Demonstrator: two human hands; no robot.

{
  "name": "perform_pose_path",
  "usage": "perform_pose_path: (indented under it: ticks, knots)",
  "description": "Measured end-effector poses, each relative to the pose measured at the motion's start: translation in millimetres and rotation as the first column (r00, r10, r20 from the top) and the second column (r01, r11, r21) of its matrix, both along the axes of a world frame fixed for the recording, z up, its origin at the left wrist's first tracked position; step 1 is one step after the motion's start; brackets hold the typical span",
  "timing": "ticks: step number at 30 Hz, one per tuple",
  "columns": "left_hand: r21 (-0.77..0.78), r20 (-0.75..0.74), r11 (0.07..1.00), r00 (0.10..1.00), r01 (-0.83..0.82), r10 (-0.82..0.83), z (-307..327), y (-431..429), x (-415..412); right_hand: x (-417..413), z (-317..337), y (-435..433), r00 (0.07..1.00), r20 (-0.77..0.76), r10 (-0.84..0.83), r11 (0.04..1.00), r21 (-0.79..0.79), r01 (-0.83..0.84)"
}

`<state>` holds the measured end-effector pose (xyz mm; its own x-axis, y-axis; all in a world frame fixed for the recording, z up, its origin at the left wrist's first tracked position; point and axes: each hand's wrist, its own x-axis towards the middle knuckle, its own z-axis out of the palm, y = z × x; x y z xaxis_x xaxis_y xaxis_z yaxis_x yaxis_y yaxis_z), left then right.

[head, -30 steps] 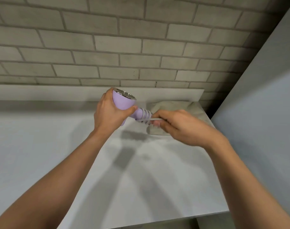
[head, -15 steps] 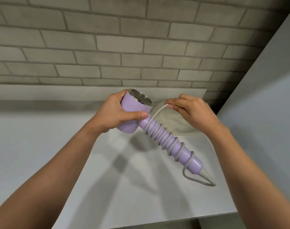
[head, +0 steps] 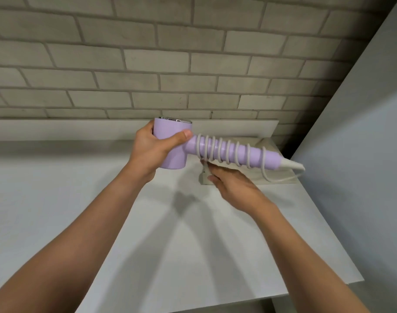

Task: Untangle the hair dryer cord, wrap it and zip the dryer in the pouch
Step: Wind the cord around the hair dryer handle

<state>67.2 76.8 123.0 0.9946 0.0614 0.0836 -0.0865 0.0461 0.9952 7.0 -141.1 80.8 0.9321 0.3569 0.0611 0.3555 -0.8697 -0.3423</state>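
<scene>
The person stood at the counter [head: 170, 249] holding the lilac hair dryer [head: 166, 132] in the air above it, its handle pointing right towards the corner. The left hand [head: 153, 152] was wrapped round the barrel, thumb laid across the front. The grey cord [head: 263, 159] ran in neat coils along the handle, with one slack loop hanging off the tapered tail end. The right hand [head: 234, 189] sat beneath the handle, fingers turned up, and seemed to pinch the cord's free end near the barrel, though I couldn't make out the plug clearly. The beige pouch [head: 268, 145] lay flat on the counter right behind, against the brick wall [head: 193, 64].

To my eye the dryer was light, rigid and smooth enough to slip, so the fat barrel was the sensible place to grip. The cord looked springy; let go, the coils would likely loosen, so the end wanted tucking or pinning. The pouch looked soft and limp, needing one hand to hold its mouth open.
</scene>
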Motion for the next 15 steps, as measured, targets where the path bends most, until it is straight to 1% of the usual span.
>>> perform_pose_path:
  ticks: [2,4,5,6,9,11,13,15]
  knots:
    - [0.052,-0.006,0.995,0.996,-0.090,0.090,-5,-1,4,-1,-2,6,1.000,0.012,0.007,0.998,-0.057,-0.006]
    - [0.113,-0.003,0.981,0.987,-0.160,0.161,-9,0,7,-9,0,17,0.998,0.057,0.040,0.987,-0.161,-0.030]
    - [0.160,0.005,0.970,0.983,-0.183,0.185,-11,0,8,-16,0,23,0.995,0.074,0.074,0.979,-0.195,-0.058]
    - [0.223,0.015,0.954,0.980,-0.198,0.199,-14,1,9,-21,6,26,0.991,0.090,0.098,0.979,-0.190,-0.079]
    - [0.477,0.027,0.865,0.987,-0.155,0.161,-19,5,8,-22,36,27,0.987,0.122,0.109,0.963,-0.260,-0.074]
    - [0.597,0.015,0.797,0.995,-0.091,0.103,-19,4,4,-15,55,23,0.974,0.174,0.143,0.957,-0.276,-0.091]
    - [0.644,0.004,0.763,0.998,-0.053,0.066,-17,2,2,-2,73,17,0.954,0.259,0.152,0.968,-0.233,-0.091]
    - [0.653,0.001,0.757,0.999,-0.034,0.044,-15,0,1,12,77,9,0.910,0.379,0.167,0.972,-0.220,-0.086]
